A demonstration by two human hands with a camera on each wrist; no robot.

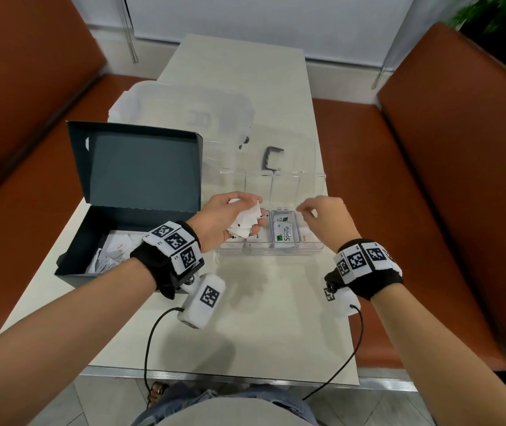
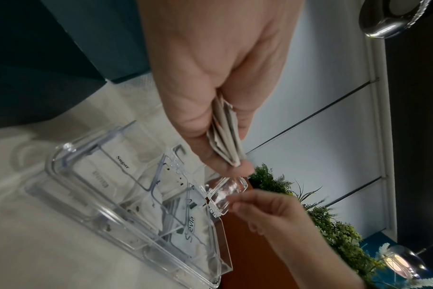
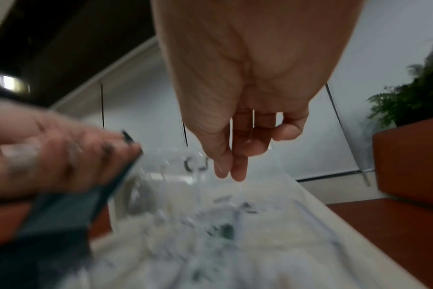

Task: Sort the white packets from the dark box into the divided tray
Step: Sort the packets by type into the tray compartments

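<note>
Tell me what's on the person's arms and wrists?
Both forearms are bare, no sleeves. Each wrist wears a black fabric band ringed with white squares printed with black-and-white checkered codes. Under each wrist hangs a small white camera block with its own code, and a thin black cable trails from it toward the body.

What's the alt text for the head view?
The left hand holds a bunch of white packets over a clear divided tray, with the empty right hand poised beside it. An open dark box holding more packets sits left on the table.
</note>
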